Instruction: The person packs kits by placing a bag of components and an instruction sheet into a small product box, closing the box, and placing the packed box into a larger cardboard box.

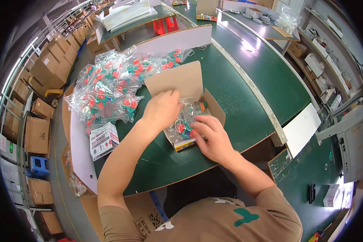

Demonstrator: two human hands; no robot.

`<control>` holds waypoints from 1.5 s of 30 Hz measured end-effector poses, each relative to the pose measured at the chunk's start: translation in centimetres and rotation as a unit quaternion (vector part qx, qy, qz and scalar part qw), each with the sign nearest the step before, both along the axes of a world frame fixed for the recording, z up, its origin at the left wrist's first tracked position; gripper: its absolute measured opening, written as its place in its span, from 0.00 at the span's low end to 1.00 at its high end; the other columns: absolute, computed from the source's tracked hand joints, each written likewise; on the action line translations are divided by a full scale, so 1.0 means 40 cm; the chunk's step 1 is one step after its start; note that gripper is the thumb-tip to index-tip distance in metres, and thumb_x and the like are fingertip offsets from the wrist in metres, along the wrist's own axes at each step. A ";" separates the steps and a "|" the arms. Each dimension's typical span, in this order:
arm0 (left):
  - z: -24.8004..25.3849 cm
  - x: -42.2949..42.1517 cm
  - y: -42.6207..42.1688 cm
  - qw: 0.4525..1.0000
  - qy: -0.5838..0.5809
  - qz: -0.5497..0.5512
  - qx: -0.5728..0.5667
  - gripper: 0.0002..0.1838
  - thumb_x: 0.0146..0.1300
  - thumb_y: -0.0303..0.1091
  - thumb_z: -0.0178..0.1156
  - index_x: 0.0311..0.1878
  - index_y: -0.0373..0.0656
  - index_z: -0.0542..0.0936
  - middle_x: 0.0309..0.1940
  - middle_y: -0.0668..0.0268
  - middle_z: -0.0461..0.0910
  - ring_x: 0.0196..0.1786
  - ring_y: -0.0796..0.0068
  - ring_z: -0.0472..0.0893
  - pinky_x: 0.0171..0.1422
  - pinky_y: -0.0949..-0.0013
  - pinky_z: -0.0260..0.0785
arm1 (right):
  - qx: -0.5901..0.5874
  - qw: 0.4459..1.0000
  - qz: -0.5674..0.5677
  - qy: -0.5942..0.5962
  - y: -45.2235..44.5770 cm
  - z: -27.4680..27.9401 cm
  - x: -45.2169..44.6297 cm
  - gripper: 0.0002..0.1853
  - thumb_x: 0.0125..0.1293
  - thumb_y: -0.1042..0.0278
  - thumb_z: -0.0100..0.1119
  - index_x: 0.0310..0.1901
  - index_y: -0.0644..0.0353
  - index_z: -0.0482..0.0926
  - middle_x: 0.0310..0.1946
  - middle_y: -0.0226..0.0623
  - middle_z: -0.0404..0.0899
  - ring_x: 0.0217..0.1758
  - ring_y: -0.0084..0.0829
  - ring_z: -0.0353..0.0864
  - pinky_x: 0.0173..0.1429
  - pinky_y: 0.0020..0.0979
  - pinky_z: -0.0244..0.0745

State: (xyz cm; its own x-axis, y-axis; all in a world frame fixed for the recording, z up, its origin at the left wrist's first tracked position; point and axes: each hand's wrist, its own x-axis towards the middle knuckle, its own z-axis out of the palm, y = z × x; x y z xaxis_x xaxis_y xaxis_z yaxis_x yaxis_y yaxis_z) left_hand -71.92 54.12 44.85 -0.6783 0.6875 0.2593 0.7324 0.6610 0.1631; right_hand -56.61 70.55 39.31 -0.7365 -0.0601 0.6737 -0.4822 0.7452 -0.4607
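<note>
An open cardboard box (179, 147) with a raised brown lid stands on the green table (242, 121). Inside it lies a clear plastic bag (181, 126) with red and green parts. My left hand (163, 108) is at the box's left side near the lid, fingers bent over the bag's upper edge; what its fingertips hold is hidden. My right hand (209, 135) reaches in from the right, its fingers apart on the bag. To the left lies a heap of similar clear bags (109, 82), with a stack of printed leaflets (103, 141) below it.
A low white board (169, 40) edges the table behind the heap. A conveyor with a metal rail (246, 72) runs along the right. More open boxes (206, 12) stand at the far end. Shelves and a white machine (349, 149) are at the right, stacked cartons (48, 64) at the left.
</note>
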 end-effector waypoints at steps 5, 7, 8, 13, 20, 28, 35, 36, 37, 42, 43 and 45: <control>0.064 0.136 -0.178 0.977 -0.015 0.016 0.212 0.23 0.69 0.32 0.67 0.64 0.35 0.79 0.60 0.53 0.84 0.59 0.53 0.84 0.63 0.60 0.77 | 0.175 0.984 -0.035 -0.018 -0.014 -0.049 -0.103 0.19 0.72 0.58 0.66 0.55 0.63 0.82 0.60 0.45 0.80 0.64 0.48 0.78 0.74 0.47 0.70; 0.047 0.173 -0.320 0.970 -0.007 0.118 0.213 0.27 0.69 0.34 0.68 0.69 0.36 0.77 0.61 0.53 0.85 0.60 0.54 0.85 0.66 0.61 0.76 | 0.167 0.985 -0.036 -0.037 -0.010 -0.039 -0.115 0.20 0.73 0.56 0.66 0.55 0.63 0.82 0.61 0.45 0.80 0.65 0.48 0.77 0.75 0.48 0.69; 0.023 0.177 -0.400 0.963 -0.012 0.184 0.195 0.27 0.69 0.34 0.68 0.68 0.35 0.77 0.64 0.52 0.83 0.64 0.52 0.83 0.70 0.58 0.74 | 0.165 0.984 -0.037 -0.059 -0.004 -0.029 -0.113 0.21 0.73 0.53 0.65 0.55 0.63 0.83 0.61 0.45 0.80 0.66 0.48 0.77 0.76 0.48 0.68; -0.155 0.190 -0.684 0.969 0.104 0.224 0.014 0.28 0.70 0.35 0.68 0.70 0.34 0.77 0.70 0.50 0.78 0.70 0.49 0.77 0.76 0.56 0.69 | 0.160 0.978 -0.068 -0.113 -0.015 -0.018 -0.103 0.22 0.73 0.51 0.63 0.54 0.64 0.84 0.63 0.45 0.80 0.67 0.49 0.76 0.77 0.49 0.66; -0.117 0.183 -0.811 0.979 -0.101 0.175 0.016 0.28 0.70 0.33 0.66 0.71 0.34 0.77 0.70 0.51 0.79 0.68 0.50 0.80 0.72 0.58 0.72 | 0.188 0.966 -0.104 -0.142 -0.012 -0.037 -0.122 0.19 0.73 0.56 0.62 0.53 0.65 0.84 0.64 0.45 0.80 0.67 0.52 0.75 0.77 0.49 0.67; 0.026 0.244 -0.592 0.940 -0.099 0.322 0.058 0.24 0.71 0.22 0.59 0.70 0.37 0.79 0.63 0.56 0.85 0.57 0.56 0.86 0.57 0.64 0.78 | 0.177 0.980 -0.078 -0.054 -0.004 -0.055 -0.130 0.16 0.74 0.62 0.60 0.55 0.66 0.82 0.61 0.46 0.81 0.66 0.52 0.76 0.75 0.49 0.68; 0.055 0.240 -0.111 0.971 0.202 -0.055 0.118 0.23 0.67 0.28 0.62 0.65 0.35 0.79 0.68 0.56 0.79 0.68 0.57 0.79 0.72 0.57 0.71 | -0.112 0.993 -0.004 -0.023 0.002 0.036 -0.052 0.14 0.73 0.76 0.56 0.57 0.66 0.80 0.57 0.47 0.82 0.59 0.45 0.81 0.66 0.40 0.75; 0.023 0.223 -0.066 0.977 0.189 -0.045 0.082 0.23 0.68 0.29 0.62 0.65 0.35 0.79 0.67 0.55 0.79 0.67 0.57 0.79 0.72 0.57 0.71 | -0.115 0.993 -0.026 0.016 0.024 0.053 -0.038 0.14 0.73 0.79 0.54 0.57 0.66 0.79 0.56 0.46 0.82 0.56 0.41 0.81 0.62 0.36 0.76; 0.003 0.215 -0.041 0.982 0.177 -0.037 0.044 0.23 0.68 0.30 0.63 0.65 0.35 0.79 0.67 0.55 0.79 0.67 0.56 0.79 0.72 0.57 0.71 | -0.119 0.990 -0.050 0.056 0.053 0.066 -0.028 0.15 0.72 0.83 0.51 0.57 0.65 0.79 0.55 0.45 0.82 0.53 0.38 0.82 0.58 0.32 0.76; -0.025 0.235 -0.150 0.974 0.049 0.001 0.223 0.18 0.70 0.32 0.66 0.60 0.36 0.81 0.60 0.55 0.83 0.60 0.55 0.82 0.68 0.58 0.73 | -0.247 0.957 -0.145 -0.050 0.246 0.076 -0.036 0.13 0.77 0.77 0.54 0.58 0.64 0.82 0.55 0.39 0.83 0.52 0.30 0.81 0.57 0.29 0.76; -0.049 0.224 -0.192 0.958 -0.002 0.079 0.275 0.17 0.70 0.31 0.66 0.59 0.36 0.81 0.58 0.57 0.84 0.59 0.57 0.83 0.65 0.60 0.75 | -0.240 0.952 -0.129 -0.141 0.295 0.078 -0.048 0.13 0.77 0.75 0.55 0.59 0.64 0.82 0.55 0.39 0.83 0.52 0.30 0.81 0.57 0.29 0.77; -0.082 0.192 -0.236 0.881 -0.275 0.199 0.329 0.20 0.71 0.31 0.67 0.63 0.36 0.80 0.61 0.58 0.84 0.60 0.58 0.83 0.65 0.61 0.75 | -0.218 0.915 -0.088 -0.328 0.346 0.068 -0.067 0.14 0.78 0.73 0.56 0.59 0.64 0.84 0.57 0.37 0.84 0.53 0.30 0.82 0.58 0.29 0.77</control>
